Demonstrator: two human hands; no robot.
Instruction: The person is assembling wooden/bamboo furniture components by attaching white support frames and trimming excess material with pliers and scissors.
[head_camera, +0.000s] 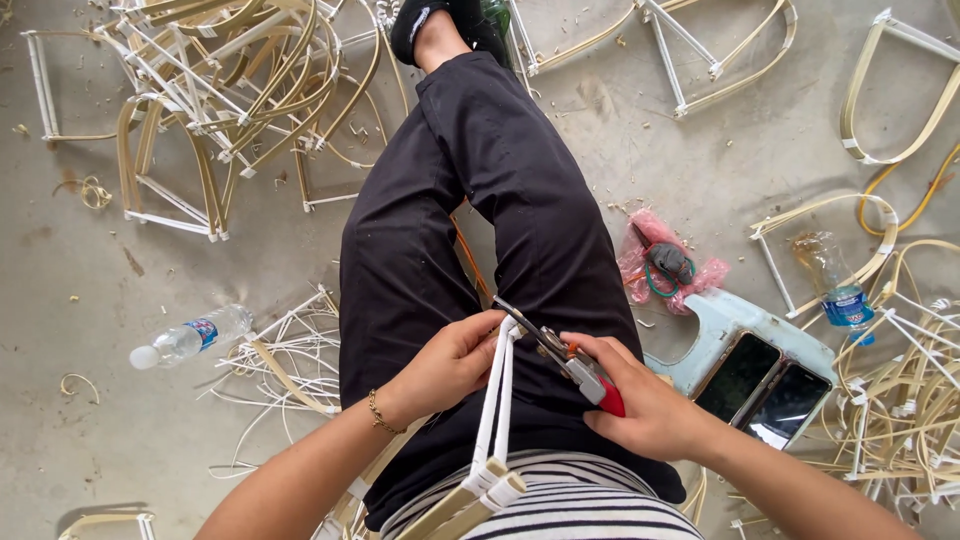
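2 hands: left hand (448, 365), right hand (640, 405). 1 pair of pliers (570, 362) at the grip. 2 phones (765, 390) just right of it. 2 plastic bottles: bottle (190, 337) far left, bottle (832, 283) far right. 1 pink bag (665, 262) above-right.

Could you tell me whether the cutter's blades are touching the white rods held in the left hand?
Touching: the head view shows the cutter blades meeting the white rods at their top.

A plastic water bottle (188, 338) lies left of the legs (470, 250); two phones (765, 388) rest on a stool (712, 335) right.
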